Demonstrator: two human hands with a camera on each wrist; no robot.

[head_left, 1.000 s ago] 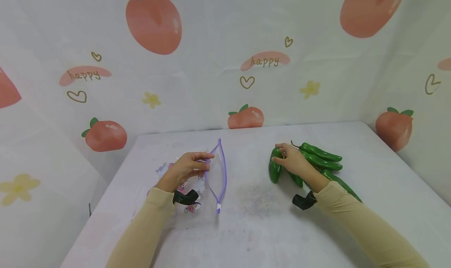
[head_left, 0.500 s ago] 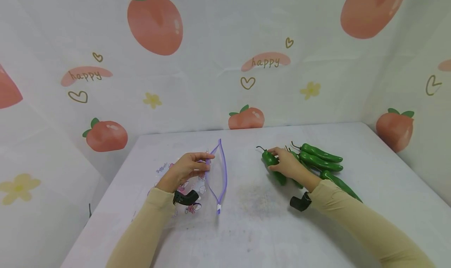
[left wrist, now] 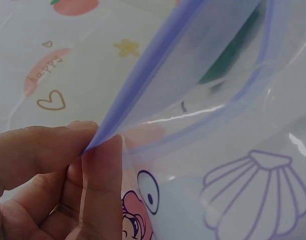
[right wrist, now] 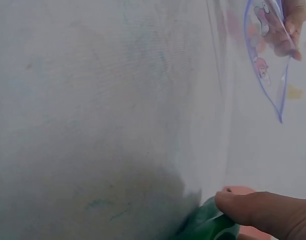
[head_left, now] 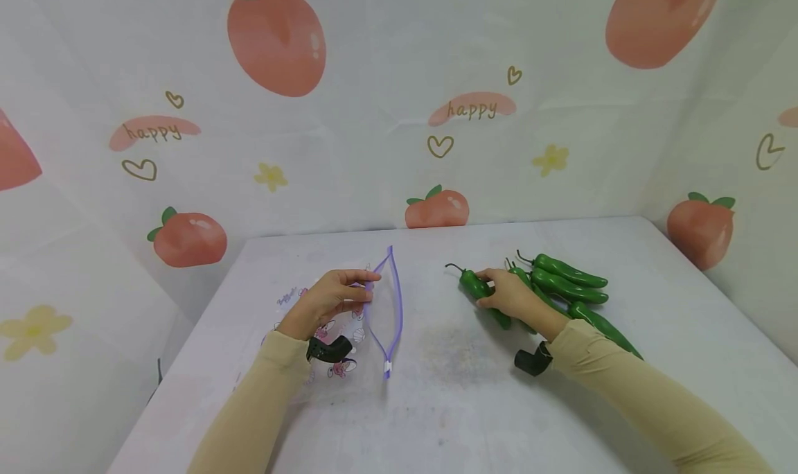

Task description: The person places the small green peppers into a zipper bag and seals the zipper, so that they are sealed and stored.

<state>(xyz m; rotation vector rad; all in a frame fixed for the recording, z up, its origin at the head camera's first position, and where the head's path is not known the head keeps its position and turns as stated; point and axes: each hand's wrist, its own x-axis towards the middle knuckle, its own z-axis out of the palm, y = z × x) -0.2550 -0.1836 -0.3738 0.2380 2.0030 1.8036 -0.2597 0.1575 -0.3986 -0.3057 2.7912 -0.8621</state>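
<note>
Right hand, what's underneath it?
Under the right hand is a green pepper: stem and both ends show, but its middle is partly covered by fingers. Another green tip pokes out nearby; the hand hides where it leads.

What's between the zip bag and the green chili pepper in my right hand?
Only bare white tabletop lies between the zip bag and the green chili pepper; the head view shows it.
</note>
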